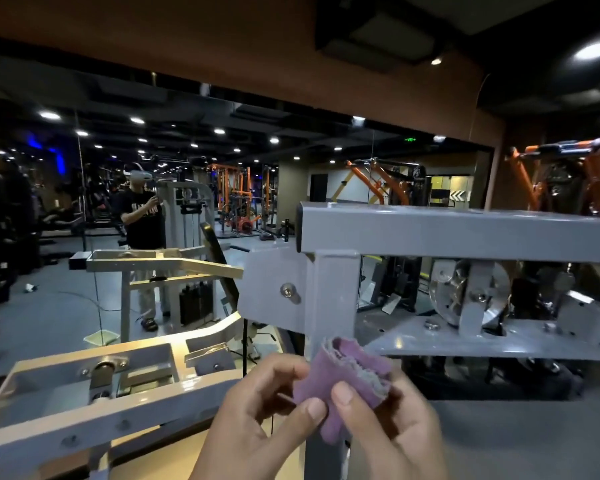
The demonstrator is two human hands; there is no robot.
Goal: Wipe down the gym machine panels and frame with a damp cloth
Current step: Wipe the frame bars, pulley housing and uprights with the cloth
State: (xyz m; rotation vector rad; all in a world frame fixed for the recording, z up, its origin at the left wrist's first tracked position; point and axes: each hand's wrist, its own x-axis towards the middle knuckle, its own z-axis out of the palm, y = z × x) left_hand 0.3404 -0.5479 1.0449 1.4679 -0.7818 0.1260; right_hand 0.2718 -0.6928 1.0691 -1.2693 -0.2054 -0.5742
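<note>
Purple cloth (343, 379), folded, is pinched by both the left hand (257, 410) and right hand (392, 420) before the grey post (333, 292); beam (465, 233) above, pulley (468, 296) right, mirror (153, 174) behind.

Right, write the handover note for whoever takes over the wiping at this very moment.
Left hand: pinches the purple cloth by its left edge.
Right hand: thumb and fingers grip the same cloth, folded, held in front of the grey upright post.
The cloth touches no part of the machine.
Done: cannot tell from this view which surfaces are wiped.
Left: likely the post, the top crossbeam and the panel with the bolt.
</note>
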